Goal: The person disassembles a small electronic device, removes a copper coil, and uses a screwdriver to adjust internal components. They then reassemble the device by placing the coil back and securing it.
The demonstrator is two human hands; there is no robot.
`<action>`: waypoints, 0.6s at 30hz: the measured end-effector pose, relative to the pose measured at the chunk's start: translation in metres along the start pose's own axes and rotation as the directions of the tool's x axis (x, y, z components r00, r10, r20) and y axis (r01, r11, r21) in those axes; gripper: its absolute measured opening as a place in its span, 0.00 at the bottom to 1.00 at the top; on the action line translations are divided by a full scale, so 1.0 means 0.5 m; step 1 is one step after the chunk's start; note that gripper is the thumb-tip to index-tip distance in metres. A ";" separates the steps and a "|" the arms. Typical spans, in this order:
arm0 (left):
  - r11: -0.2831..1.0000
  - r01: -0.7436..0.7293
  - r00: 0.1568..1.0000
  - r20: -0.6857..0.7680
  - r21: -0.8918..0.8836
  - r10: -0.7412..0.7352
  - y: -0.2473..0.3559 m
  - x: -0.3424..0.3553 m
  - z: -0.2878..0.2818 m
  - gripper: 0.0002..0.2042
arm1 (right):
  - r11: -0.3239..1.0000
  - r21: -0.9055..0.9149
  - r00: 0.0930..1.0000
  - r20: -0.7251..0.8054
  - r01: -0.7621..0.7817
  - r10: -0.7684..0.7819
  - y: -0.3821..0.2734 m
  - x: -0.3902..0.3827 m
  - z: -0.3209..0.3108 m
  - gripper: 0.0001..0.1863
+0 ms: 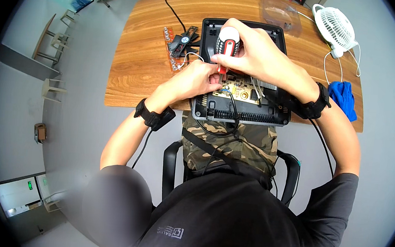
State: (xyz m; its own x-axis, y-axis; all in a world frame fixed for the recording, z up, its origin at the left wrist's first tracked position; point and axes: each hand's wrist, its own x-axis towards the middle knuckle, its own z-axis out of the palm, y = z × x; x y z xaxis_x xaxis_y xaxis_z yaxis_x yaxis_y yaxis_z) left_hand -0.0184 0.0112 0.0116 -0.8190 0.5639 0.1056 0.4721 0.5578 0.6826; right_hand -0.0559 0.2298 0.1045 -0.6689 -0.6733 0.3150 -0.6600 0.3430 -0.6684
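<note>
Fingers of the right hand (258,54) wrapped firmly round the handle of a screwdriver (227,41), coloured in white, red and black, at 11 o'clock from the middle of an open black housing (254,108). Pointing downward with its shaft, toward a pale circuit board (244,94) inside the housing, in the 6 o'clock half. Fingers of the left hand (198,79) held narrow together, at the 9 o'clock side of the housing, just by the screwdriver's shaft. Cannot tell surely about a pinch on the shaft or on some small part, nor about contact of the hidden tip.

Placed on the wooden table (136,72), with some black cable (236,122) hanging at 6 o'clock. From the housing, near at 10 o'clock: a black fan (181,42), lying against an orange-brown strip (169,40). At 1 o'clock, close to the rim: a clear plastic container (282,16). Farther, at 2 o'clock: a white fan (334,26). Between 3 and 4 o'clock, at the table's edge: a crumpled blue cloth (343,100).
</note>
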 end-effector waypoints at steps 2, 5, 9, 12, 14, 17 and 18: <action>0.999 0.004 1.000 0.030 0.039 -0.005 -0.009 -0.006 0.007 0.12 | 1.000 -0.006 0.999 0.028 -0.018 0.018 -0.003 -0.002 0.010 0.25; 1.000 0.000 0.998 0.066 0.021 -0.001 -0.019 -0.009 0.004 0.12 | 0.999 0.024 0.999 0.021 0.027 -0.028 0.005 -0.002 0.023 0.25; 1.000 0.012 0.997 0.070 -0.007 -0.012 -0.026 -0.016 0.003 0.11 | 0.999 0.026 0.997 0.068 0.031 -0.033 -0.003 0.002 0.023 0.28; 0.998 0.016 0.997 0.079 0.056 -0.020 -0.029 -0.018 0.002 0.11 | 0.998 0.023 0.997 0.054 0.054 -0.055 -0.003 0.004 0.029 0.28; 1.000 -0.004 0.998 0.064 0.025 0.002 -0.027 -0.020 0.001 0.11 | 0.998 0.020 0.997 0.048 0.062 -0.063 -0.005 0.005 0.029 0.27; 1.000 0.000 0.998 0.068 0.030 -0.002 -0.025 -0.021 0.000 0.11 | 0.998 0.021 0.997 0.052 0.053 -0.054 -0.008 0.005 0.026 0.25; 0.999 0.007 0.997 0.073 0.040 -0.010 -0.024 -0.021 -0.001 0.11 | 0.999 0.023 0.997 0.055 0.047 -0.049 -0.008 0.004 0.026 0.25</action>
State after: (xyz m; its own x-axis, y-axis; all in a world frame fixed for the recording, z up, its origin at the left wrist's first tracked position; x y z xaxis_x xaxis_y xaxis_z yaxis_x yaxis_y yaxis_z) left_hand -0.0159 -0.0019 0.0026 -0.7977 0.6014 0.0452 0.4788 0.5859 0.6538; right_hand -0.0504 0.2187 0.0990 -0.6161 -0.7243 0.3095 -0.6830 0.2955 -0.6680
